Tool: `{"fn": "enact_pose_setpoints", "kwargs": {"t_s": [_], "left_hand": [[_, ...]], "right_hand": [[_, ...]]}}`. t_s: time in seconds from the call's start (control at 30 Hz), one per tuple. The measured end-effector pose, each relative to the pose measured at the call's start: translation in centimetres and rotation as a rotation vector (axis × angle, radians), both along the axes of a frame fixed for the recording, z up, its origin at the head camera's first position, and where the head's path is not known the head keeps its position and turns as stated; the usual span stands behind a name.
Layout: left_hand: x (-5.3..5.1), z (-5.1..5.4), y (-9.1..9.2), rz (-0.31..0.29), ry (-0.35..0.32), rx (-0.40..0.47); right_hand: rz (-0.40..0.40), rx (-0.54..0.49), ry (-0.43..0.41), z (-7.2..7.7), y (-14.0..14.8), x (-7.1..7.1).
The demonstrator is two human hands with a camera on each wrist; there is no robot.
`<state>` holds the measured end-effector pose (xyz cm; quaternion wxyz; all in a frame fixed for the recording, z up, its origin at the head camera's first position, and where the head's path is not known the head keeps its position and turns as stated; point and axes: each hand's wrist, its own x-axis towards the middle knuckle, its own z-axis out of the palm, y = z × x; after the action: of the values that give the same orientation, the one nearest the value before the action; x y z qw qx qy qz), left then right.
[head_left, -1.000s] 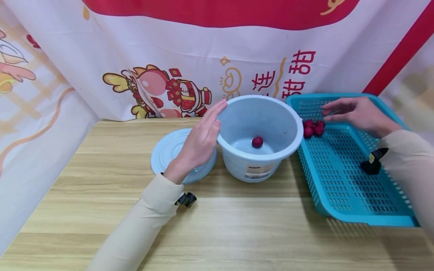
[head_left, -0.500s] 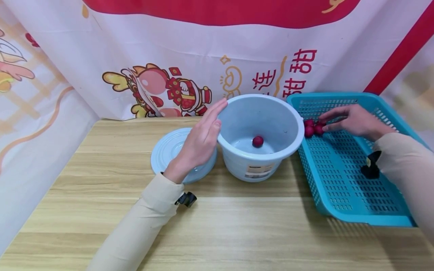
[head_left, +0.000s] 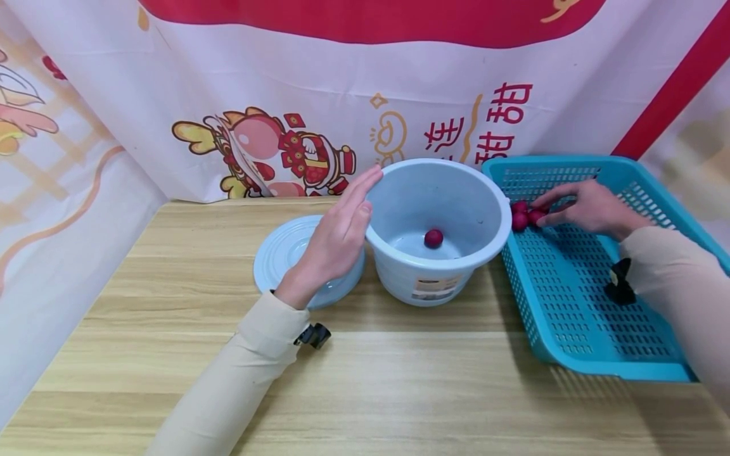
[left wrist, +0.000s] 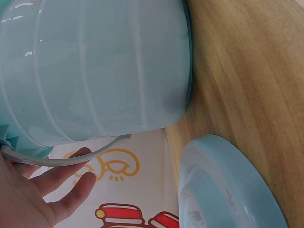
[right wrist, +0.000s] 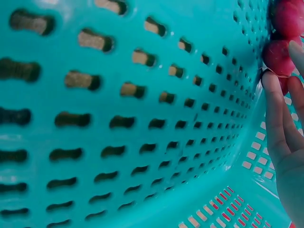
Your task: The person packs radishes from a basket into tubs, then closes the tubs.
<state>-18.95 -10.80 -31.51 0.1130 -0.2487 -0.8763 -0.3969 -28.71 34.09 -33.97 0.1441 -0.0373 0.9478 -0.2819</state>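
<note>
A: What to note first from the head view?
B: A pale blue bucket upright on the wooden bench, with a lone red piece, round, on its bottom, and a label on its near side.
A: And the left hand?
B: Laid along the bucket's left rim, fingers straight, with the grip apart. Just below, to the left of the bucket, a round lid, flat on the bench.
A: Anything only in the left wrist view?
B: A thin grey handle along the bucket's side, across the fingers. Also raised bands round the outer wall. Not to be made out from the head.
A: Now the right hand.
B: Down inside the blue-green basket, toward the far end, with the grip clamped on a held red piece, right beside a small red cluster at the left wall.
A: Better seen from the right wrist?
B: Closer, with fingertips against the red surface. Shown there too: slots through the basket wall from inside. Cut off at the edge: part of the hand.
</note>
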Motion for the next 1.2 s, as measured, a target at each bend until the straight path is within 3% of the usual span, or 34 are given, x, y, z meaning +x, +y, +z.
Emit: {"fn": "enact_pose_setpoints", "kwargs": {"t_s": [0.6,1.2], "left_hand": [[-0.1,0.0,-0.1,-0.005,0.025,0.001],[0.1,0.1,-0.1,-0.001,0.011,0.0]], "right_hand": [[0.01,0.071,0.031,0.0,-0.7,0.0],[-0.021,-0.063,0.058,1.8,-0.5,0.6]]}}
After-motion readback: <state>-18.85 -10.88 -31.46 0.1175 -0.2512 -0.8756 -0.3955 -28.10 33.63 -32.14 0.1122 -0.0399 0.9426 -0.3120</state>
